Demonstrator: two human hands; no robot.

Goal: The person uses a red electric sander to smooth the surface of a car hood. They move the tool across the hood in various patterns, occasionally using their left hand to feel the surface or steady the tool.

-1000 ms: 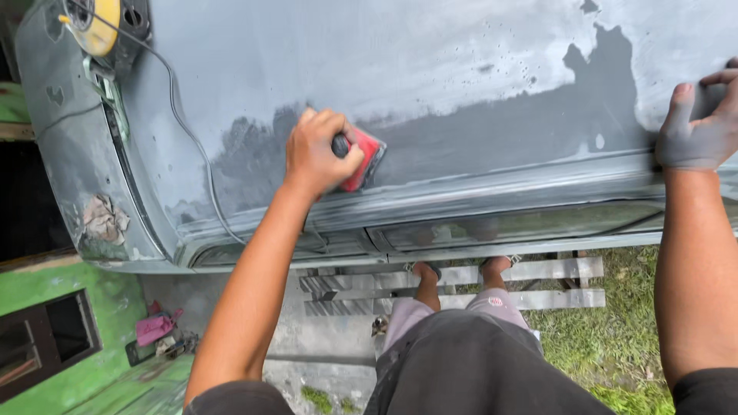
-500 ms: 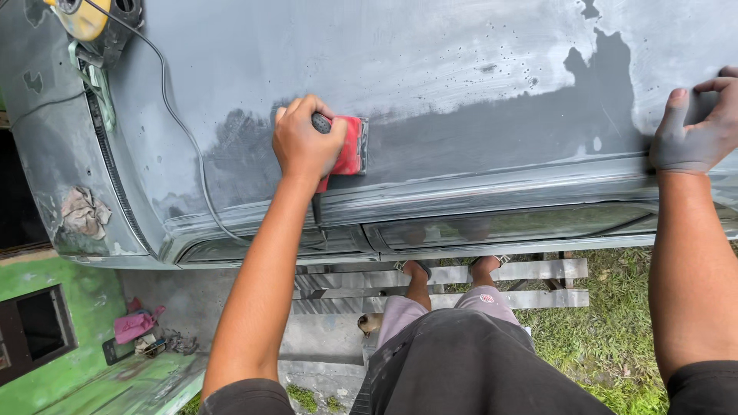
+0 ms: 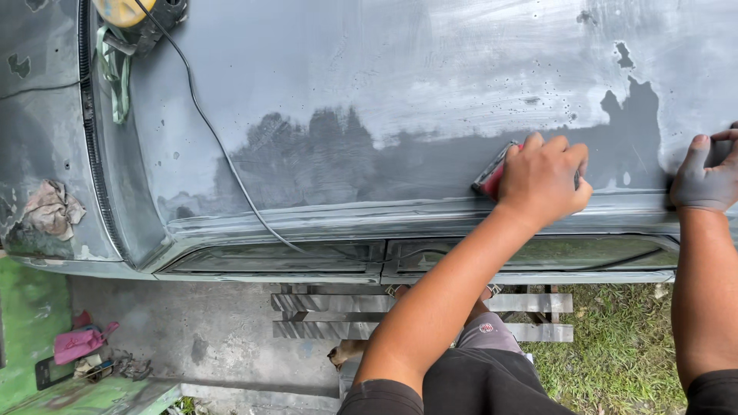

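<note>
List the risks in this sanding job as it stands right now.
1. The person seems to stand on a slatted wooden platform and leans over the grey car roof; a slip looks possible.
2. The black cable lies across the wet patch the left hand rubs with the red sanding block; it could snag.
3. The right hand, coated in grey slurry, braces on the slick panel and may slide.

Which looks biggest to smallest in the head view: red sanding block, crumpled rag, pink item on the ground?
1. crumpled rag
2. pink item, close to the rag but farther from the camera, so unsure
3. red sanding block, mostly hidden under the left hand
</note>
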